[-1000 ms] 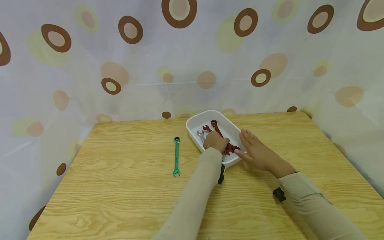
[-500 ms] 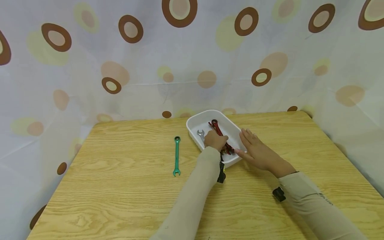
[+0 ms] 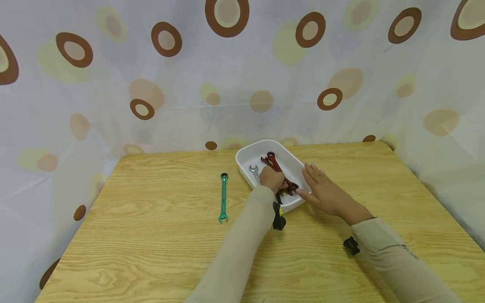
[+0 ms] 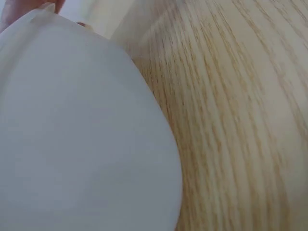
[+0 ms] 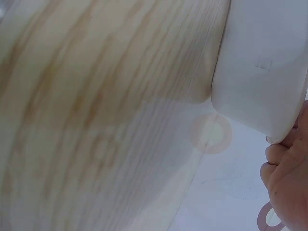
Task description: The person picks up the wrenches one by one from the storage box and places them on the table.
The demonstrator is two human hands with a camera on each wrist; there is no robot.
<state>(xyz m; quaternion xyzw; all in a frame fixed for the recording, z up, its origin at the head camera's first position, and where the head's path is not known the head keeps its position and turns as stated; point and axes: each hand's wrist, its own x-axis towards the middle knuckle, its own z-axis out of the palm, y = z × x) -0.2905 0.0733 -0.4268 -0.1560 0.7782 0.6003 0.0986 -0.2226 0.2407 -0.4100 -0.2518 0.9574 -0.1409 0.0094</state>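
A white plastic tray (image 3: 248, 151) holds several wrenches. My left hand (image 3: 271, 179) reaches into it with curled fingers, gripping a red wrench (image 3: 264, 160) whose open end sticks out beyond the knuckles; the fingertips are hidden beneath the hand. Beside it lies another red wrench (image 3: 275, 163) with a ring end. On the tray's left side a silver wrench (image 3: 254, 171) runs partly under the hand. My right hand (image 3: 323, 191) rests along the tray's right rim, its fingers straight. In the right wrist view, those fingers (image 5: 284, 168) touch the rim.
A green wrench (image 3: 223, 198) lies on the wooden table (image 3: 151, 235) left of the tray. Behind the table hangs a patterned cloth (image 3: 182, 92). The tray's outer wall (image 4: 91, 125) fills much of the left wrist view.
My left hand has shifted slightly toward the near left inside the tray. The red wrench has turned and moved a little right beneath it. My right hand has stayed at the rim.
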